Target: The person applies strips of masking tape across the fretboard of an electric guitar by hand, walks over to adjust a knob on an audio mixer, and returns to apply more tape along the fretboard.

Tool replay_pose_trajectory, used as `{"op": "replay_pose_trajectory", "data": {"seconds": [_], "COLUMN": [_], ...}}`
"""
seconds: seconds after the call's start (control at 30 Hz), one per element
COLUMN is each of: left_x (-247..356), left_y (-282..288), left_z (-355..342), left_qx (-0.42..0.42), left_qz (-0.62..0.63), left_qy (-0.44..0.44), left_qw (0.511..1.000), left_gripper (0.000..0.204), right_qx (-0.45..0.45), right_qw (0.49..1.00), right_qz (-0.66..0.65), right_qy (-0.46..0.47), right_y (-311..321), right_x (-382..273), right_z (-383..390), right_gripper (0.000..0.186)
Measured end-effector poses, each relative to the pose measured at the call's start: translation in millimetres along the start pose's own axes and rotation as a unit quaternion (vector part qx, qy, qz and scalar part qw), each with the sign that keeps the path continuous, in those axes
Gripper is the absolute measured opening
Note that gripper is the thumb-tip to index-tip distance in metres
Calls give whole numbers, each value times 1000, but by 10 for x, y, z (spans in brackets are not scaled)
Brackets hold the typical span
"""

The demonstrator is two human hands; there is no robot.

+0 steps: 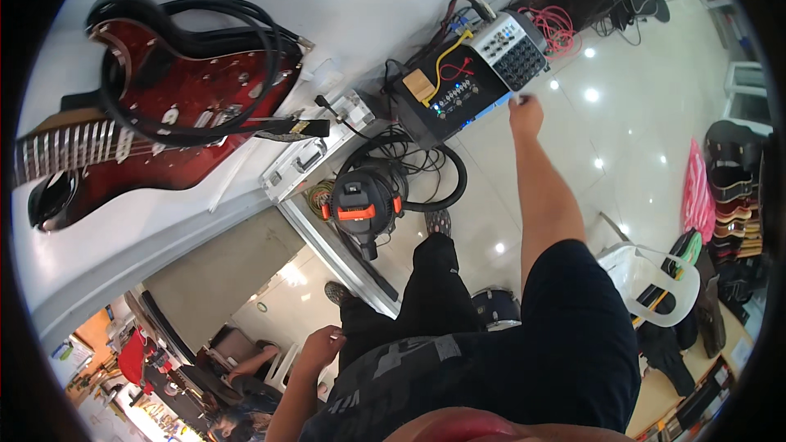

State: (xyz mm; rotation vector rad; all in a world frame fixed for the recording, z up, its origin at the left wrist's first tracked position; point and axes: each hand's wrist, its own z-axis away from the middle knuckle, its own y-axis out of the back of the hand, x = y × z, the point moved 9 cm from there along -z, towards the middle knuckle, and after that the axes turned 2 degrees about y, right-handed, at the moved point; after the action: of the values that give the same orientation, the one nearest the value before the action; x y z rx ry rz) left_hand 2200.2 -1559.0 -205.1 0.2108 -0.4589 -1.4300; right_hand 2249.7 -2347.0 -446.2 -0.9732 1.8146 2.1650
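Observation:
My right hand reaches forward with curled fingers at the front edge of a black amplifier with lit knobs; what it grips is too small to tell. A silver-and-black mixer sits at that unit's right end, with yellow and red cables around. My left hand hangs curled beside my left leg, with something small and pale at its fingers. A red electric guitar with a coiled black cable lies at the upper left, beside a silver case.
A vacuum with hose and tangled cables stands ahead of my feet. A metal threshold runs past them. A drum, a white plastic chair and guitars are to the right. Another person is at the lower left.

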Motion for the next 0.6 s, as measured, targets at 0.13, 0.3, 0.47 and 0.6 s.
{"op": "replay_pose_trajectory", "data": {"seconds": [0.13,0.3,0.47,0.6], "left_x": [32,-59,-583,-1274], "left_y": [2,-44,-212,-238], "left_z": [30,73,282,696], "left_qx": [26,89,87,157], "left_qz": [17,39,49,174], "left_qy": [3,-68,-3,33], "left_qw": [1000,993,995,972], "left_gripper": [39,36,39,45], "right_qx": [-108,-536,-720,-661], "right_qw": [993,801,638,465], "right_qz": [50,197,179,124], "right_qy": [-7,177,208,576], "right_y": [-575,-1368,-994,-648], "right_x": [378,989,-114,-1522], "right_z": [1225,3335,4555,4859], "right_gripper": [38,42,38,40]}}
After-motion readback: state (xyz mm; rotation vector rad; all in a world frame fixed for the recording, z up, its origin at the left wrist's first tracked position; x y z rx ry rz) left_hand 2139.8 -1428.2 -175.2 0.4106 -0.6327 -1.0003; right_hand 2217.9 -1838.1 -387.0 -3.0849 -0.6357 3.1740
